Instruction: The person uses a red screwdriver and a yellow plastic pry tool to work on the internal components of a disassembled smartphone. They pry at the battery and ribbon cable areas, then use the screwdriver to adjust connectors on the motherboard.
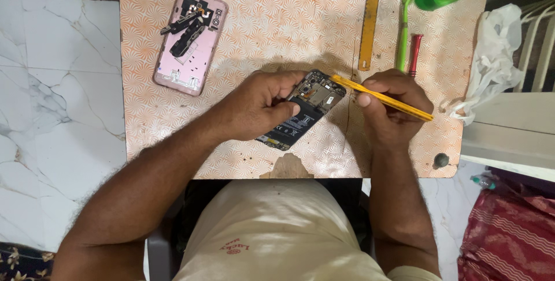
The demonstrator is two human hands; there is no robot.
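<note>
Orange-patterned table point(277, 26) lies under my work. My left hand point(254, 107) pins the opened phone point(300, 116) near the front edge, fingers closed on its side. My right hand point(390, 110) grips a yellow tool point(381, 97), its tip at the phone's top corner. Well apart at far left lies a pink back cover point(191, 41); behind my right hand lie a yellow ruler point(369, 26), a green brush point(403, 26) and a red driver point(415, 52). Bare tabletop stays open between them.
</note>
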